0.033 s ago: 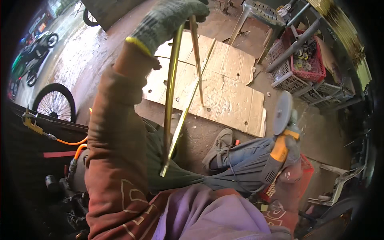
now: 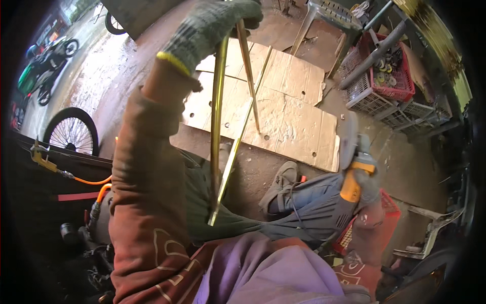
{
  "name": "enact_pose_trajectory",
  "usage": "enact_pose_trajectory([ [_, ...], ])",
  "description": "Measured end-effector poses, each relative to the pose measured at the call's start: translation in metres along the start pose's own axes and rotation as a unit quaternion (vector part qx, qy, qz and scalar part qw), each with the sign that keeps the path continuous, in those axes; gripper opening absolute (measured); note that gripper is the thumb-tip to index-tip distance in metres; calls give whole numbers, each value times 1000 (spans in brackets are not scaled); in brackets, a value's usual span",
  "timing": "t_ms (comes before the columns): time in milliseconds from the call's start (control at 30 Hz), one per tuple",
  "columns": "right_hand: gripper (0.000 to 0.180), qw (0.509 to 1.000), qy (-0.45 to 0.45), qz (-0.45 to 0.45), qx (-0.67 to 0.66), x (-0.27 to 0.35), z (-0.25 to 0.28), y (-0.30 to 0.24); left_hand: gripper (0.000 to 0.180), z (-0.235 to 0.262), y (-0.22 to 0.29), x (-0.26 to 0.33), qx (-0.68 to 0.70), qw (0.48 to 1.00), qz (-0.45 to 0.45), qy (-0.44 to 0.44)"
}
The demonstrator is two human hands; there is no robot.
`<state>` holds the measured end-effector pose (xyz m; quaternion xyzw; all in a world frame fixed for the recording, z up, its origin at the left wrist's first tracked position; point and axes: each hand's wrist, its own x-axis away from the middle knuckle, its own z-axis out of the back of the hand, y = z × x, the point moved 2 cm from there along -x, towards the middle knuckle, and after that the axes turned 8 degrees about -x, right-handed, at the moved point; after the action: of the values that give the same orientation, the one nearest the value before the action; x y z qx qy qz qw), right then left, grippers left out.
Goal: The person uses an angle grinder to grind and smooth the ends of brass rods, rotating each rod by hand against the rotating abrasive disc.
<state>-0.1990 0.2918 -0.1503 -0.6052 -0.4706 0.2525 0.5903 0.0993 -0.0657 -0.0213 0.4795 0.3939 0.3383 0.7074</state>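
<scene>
Head view: the left hand, gloved, has its grip clenched round the upper end of the metal frame, so the brass-coloured bars slant down toward the lap, cardboard on the floor beyond. The right hand grasps the yellow grinder, its disc well apart from the metal. I'd judge the work partway: the bars look already joined, the tool is in hand, yet disc and frame aren't touching. How much remains, I can't tell.
</scene>
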Motion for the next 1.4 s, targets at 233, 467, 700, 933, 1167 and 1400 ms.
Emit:
enact_pose_trajectory([
  [233, 68, 955, -240, -25, 175, -32, -103, 46, 40, 0, 14, 31, -38, 998, -47, -9],
  [467, 80, 904, -302, 33, 301, -65, -120, 73, 37, 1, 17, 25, -64, 996, -57, 0],
  [700, 76, 941, -246, 0, 233, -128, -137, 75, 45, 14, -22, 3, 12, 990, -97, -102],
  [933, 69, 917, -324, 35, 230, -86, -139, 70, 44, 17, -22, 3, 4, 989, -108, -104],
  [1167, 84, 938, -236, -82, 241, -131, -120, 81, 42, 18, -27, -2, 28, 988, -109, -108],
  [1400, 89, 863, -355, -5, 359, -85, -135, 36, 41, -17, 21, 20, -95, 995, 2, -39],
])
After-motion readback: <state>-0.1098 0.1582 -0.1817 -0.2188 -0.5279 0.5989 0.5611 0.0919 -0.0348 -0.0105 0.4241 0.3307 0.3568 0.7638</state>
